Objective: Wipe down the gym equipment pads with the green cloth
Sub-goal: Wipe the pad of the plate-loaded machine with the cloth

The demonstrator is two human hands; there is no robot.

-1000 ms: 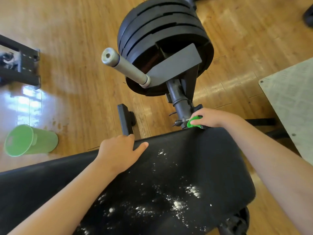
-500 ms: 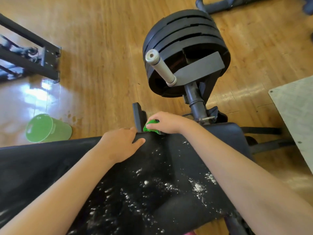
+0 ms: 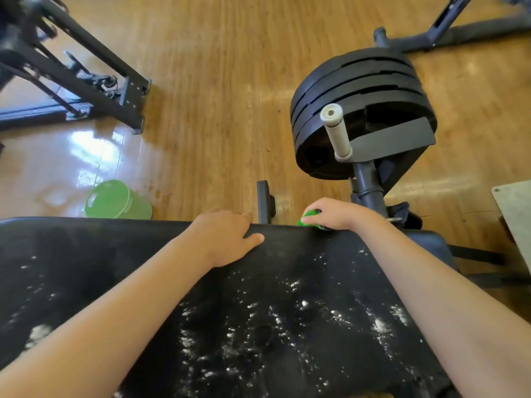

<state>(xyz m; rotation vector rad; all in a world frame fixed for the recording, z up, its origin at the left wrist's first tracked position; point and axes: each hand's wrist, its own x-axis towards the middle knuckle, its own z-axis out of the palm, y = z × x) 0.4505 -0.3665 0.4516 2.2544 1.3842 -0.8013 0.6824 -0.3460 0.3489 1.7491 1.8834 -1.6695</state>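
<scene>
The bright green cloth (image 3: 308, 219) is bunched small at the far edge of the wide black vinyl pad (image 3: 301, 262), which is flecked with white powder (image 3: 379, 326). The right hand (image 3: 336, 215) has its grip closed around the cloth, hiding most of it; only 1 crumpled corner shows. The left hand (image 3: 227, 237) grips the pad's far edge, its 4 fingertips hidden beyond it.

open across the black pad (image 3: 287, 268) between the forearms. tight along its far edge: left hand (image 3: 224, 239) and right hand (image 3: 333, 214), gripping the green cloth (image 3: 306, 220), near each other, black bracket (image 3: 263, 201) just beyond the gap. blocked past the right hand by the metal post (image 3: 369, 188) and weight plates (image 3: 359, 90). open wooden floor (image 3: 201, 139) beyond, green bucket (image 3: 115, 201) at left.
</scene>
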